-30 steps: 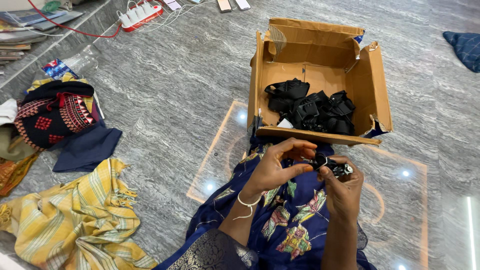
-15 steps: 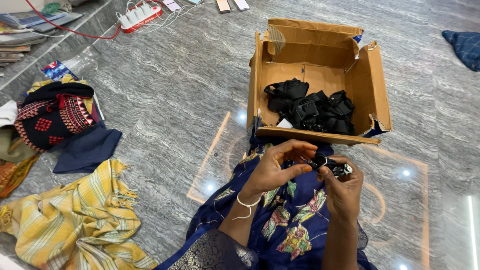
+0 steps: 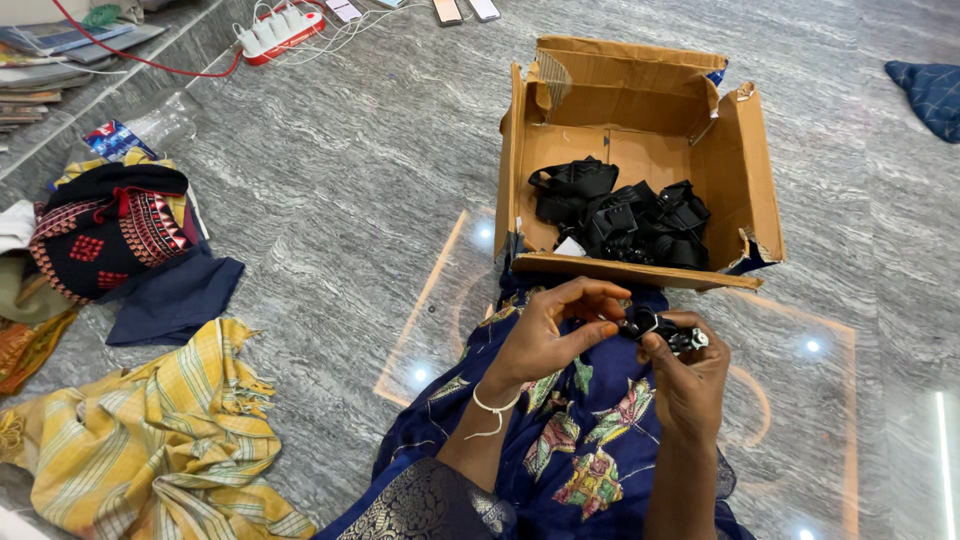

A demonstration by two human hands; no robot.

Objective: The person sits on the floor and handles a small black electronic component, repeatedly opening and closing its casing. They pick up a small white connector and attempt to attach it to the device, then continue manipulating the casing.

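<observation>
— Small black device [image 3: 655,328], where do we have it?

— Over our lap, just before the cardboard box [image 3: 745,190]. Our left hand [image 3: 545,335] pinches one end with curled fingers; our right hand [image 3: 690,375] grips the other end.

— And around us?

— Black straps [image 3: 620,215] lie heaped inside the box. On the grey floor [image 3: 350,180], a yellow striped cloth [image 3: 150,435] lies well apart on our left.

I see a grey streaked floor [image 3: 350,190]. The open box [image 3: 760,200] is brown, its straps [image 3: 620,215] black. My hands share a small black part [image 3: 655,328]. My dress [image 3: 590,440] is navy with multicoloured flowers. Left, a yellow striped cloth [image 3: 150,440], a black-and-red patterned cloth [image 3: 105,225], a white-and-red power strip [image 3: 280,30].
</observation>
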